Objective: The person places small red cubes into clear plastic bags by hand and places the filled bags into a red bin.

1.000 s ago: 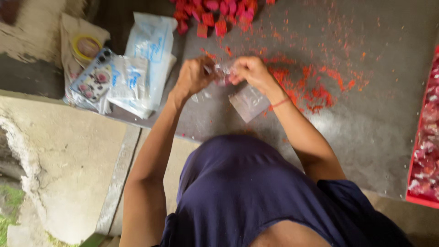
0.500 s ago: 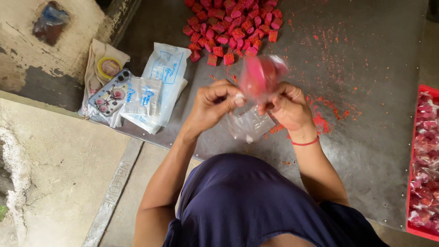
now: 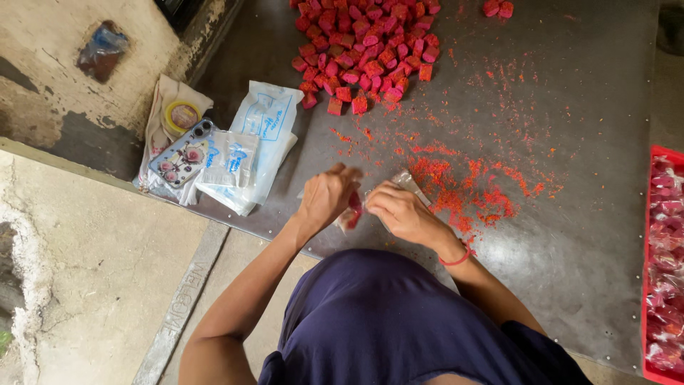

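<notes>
My left hand (image 3: 328,196) and my right hand (image 3: 399,209) are close together low over the grey metal sheet (image 3: 570,235). Between them they pinch a small clear plastic pouch (image 3: 354,209) with a red piece inside it. The pouch's top shows past my right fingers. A pile of several red cubes (image 3: 367,46) lies at the far edge, well beyond both hands. Red crumbs (image 3: 470,189) are scattered just right of my right hand.
Stacks of clear plastic pouches (image 3: 249,150) lie left of my hands, beside a phone in a patterned case (image 3: 178,152) and a roll of yellow tape (image 3: 182,116). A red tray (image 3: 662,271) of wrapped red pieces stands at the right edge. Concrete floor lies to the left.
Both hands came down from chest height to just above the sheet. The red piece that was held up above the pouch now sits inside it, between my fingers.
</notes>
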